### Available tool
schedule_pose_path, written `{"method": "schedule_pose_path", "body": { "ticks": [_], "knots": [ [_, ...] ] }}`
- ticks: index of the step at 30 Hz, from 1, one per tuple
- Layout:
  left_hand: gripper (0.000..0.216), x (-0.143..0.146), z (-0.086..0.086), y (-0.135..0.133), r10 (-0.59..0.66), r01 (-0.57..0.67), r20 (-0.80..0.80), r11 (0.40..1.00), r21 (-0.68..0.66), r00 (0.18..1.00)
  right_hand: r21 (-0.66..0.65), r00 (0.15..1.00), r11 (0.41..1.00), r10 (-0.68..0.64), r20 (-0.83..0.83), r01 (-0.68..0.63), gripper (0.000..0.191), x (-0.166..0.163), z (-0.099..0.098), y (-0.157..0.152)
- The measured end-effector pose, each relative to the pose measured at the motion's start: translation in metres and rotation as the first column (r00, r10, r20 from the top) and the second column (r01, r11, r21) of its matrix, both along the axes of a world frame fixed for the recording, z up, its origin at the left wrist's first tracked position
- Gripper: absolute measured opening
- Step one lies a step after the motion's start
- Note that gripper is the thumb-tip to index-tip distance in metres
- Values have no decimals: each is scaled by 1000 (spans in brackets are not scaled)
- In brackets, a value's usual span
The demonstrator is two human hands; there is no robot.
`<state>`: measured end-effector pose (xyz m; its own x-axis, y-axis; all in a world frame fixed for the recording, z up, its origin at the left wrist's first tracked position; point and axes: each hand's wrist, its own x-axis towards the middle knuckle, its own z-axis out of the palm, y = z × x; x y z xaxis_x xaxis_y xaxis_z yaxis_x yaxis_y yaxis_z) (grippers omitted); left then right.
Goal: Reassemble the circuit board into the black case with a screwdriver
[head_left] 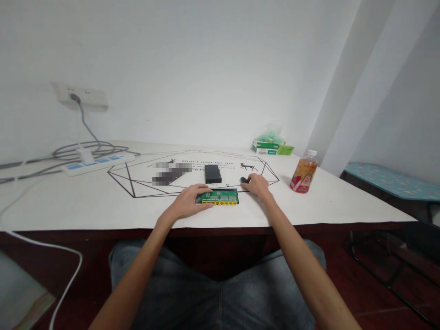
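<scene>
green circuit board point(222, 197) on white tabletop point(99, 208), near front edge, is held at its left end by the left hand point(191, 200). small dark object point(244, 180) is pinched by the right hand point(257, 184). black box point(212, 174) is seen beyond the board.

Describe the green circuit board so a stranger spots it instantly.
On the white table, near its front edge, find the left hand. The green circuit board extends rightward from it. Its yellow front strip sets it apart from the black box behind.
</scene>
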<state>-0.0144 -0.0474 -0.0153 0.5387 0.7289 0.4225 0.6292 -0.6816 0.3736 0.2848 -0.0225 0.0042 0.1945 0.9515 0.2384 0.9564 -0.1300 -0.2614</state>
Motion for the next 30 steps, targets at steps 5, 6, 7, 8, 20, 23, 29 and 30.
{"method": "schedule_pose_path", "body": {
  "ticks": [5,6,7,8,20,23,29,30],
  "knots": [
    [56,-1,-3,3,-13,13,29,1000,6,999,98,999,994,-46,-15,47,37,2,-1,-7],
    [56,-1,-2,3,-12,12,29,1000,5,1000,126,997,990,-63,-36,67,37,3,-1,-8],
    [56,-1,-2,3,-9,9,28,1000,2,1000,149,995,985,-78,-55,85,37,3,0,-8],
    [56,-1,-2,3,-7,7,28,1000,0,1000,166,994,981,-86,-68,96,37,3,0,-9],
    [57,-1,-1,3,-3,3,20,1000,-21,1000,475,940,868,28,-341,146,35,6,4,-13],
    [55,-1,0,2,-4,4,18,1000,-27,1000,591,863,764,91,-497,260,41,12,5,-10],
    [53,0,2,-1,3,-3,9,1000,2,1000,621,604,678,319,-731,394,36,14,3,-5],
    [53,0,2,-2,2,-2,5,1000,5,1000,625,548,675,375,-748,391,34,14,3,-5]
  ]
}}
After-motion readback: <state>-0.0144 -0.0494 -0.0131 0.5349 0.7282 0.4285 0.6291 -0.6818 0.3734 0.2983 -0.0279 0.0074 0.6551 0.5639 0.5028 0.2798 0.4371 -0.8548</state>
